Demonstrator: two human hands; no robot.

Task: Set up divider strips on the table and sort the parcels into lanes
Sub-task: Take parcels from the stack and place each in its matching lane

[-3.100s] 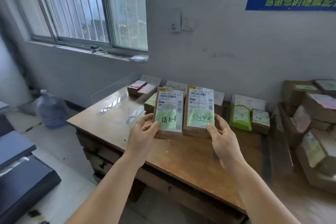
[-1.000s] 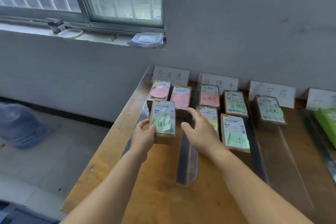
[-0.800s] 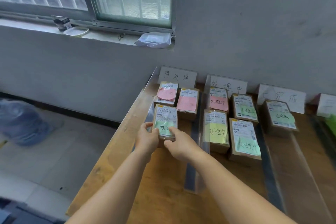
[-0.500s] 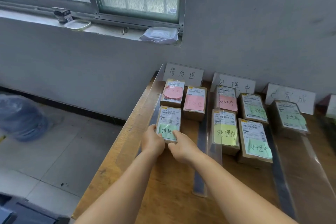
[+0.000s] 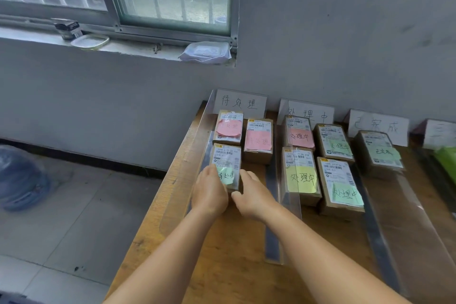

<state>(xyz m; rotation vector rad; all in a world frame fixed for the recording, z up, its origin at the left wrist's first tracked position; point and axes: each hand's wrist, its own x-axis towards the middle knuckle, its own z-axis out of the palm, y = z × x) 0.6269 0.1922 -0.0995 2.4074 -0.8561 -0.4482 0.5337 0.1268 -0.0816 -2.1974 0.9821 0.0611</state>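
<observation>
Both hands' grip clasps a flat cardboard parcel (image 5: 225, 165): left hand (image 5: 209, 192), right hand (image 5: 254, 195).

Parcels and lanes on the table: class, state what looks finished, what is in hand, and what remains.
Done: clear divider strips stand on the table, and sorted parcels lie below the lane signs. In hand: the left hand and right hand hold the green-note parcel at its near end in the leftmost lane. Left: letting go of it; whether more parcels wait out of view cannot be told.
</observation>
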